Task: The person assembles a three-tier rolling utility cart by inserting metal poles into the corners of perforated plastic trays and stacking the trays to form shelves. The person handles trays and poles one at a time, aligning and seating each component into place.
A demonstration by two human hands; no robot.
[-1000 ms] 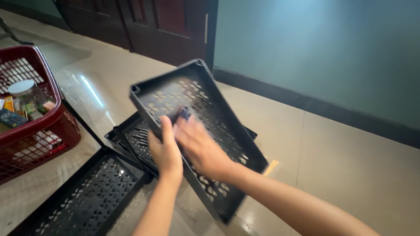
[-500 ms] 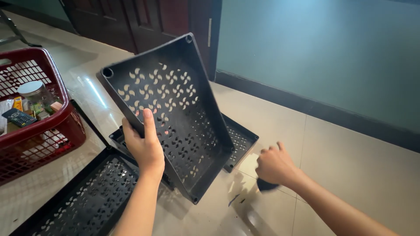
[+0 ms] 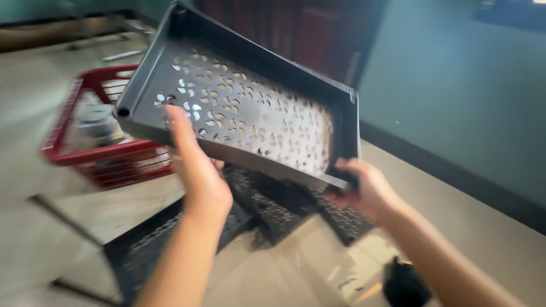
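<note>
We hold the perforated black plastic tray (image 3: 250,113) tilted aloft, left hand (image 3: 199,170) and right hand (image 3: 367,190) each clamped on its near rim, other black trays (image 3: 284,207) lying on the floor (image 3: 489,239) below.

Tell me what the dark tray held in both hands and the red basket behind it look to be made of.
Dark perforated tray: probably moulded plastic, matt dark grey; regular punched cut-outs, thin raised rim, rounded corner socket. Left hand and right hand grip its near edge. Red basket: likely plastic too, slightly glossy, with a slotted lattice wall and thick rim, though motion blur leaves details unclear.
</note>
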